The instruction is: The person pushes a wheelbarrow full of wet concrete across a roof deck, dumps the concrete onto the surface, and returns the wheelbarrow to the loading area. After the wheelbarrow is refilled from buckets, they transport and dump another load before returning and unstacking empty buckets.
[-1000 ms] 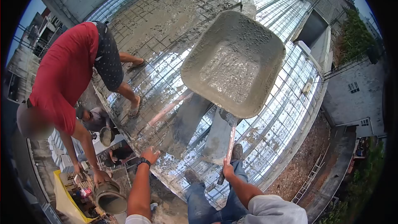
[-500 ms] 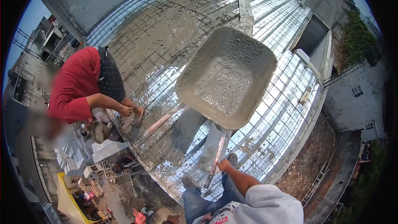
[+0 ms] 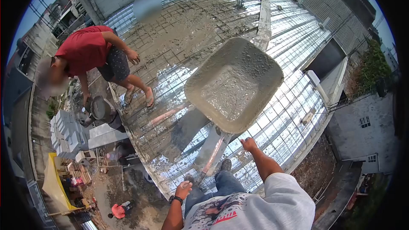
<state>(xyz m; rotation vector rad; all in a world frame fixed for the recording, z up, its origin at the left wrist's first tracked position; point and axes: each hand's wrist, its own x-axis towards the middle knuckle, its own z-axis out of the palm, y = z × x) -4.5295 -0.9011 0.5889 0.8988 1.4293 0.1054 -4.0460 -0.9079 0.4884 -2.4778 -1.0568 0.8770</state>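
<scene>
A wheelbarrow (image 3: 196,81), its tray coated in wet grey concrete with a shallow layer at the bottom, stands before me on the mesh-covered deck. One long handle (image 3: 211,156) runs back toward my feet. To the right of that handle, my right hand (image 3: 248,145) is raised just below the tray, apart from it, fingers curled with nothing visible in them. My left hand (image 3: 183,190), with a watch at the wrist, is low in front of my legs, left of the handle's end. Its fingers are curled in, and no held object shows.
A co-worker in a red shirt (image 3: 87,51) bends at the left deck edge, one hand near a bucket (image 3: 101,108). Wet concrete (image 3: 174,32) covers the mesh behind. An opening (image 3: 326,59) lies at the right. Below are stacked blocks (image 3: 66,130) and another person (image 3: 118,211).
My right hand has let go of the wheelbarrow handle and risen toward the tray. My left hand has come into view. The co-worker has straightened somewhat, and a bucket shows at the edge.
</scene>
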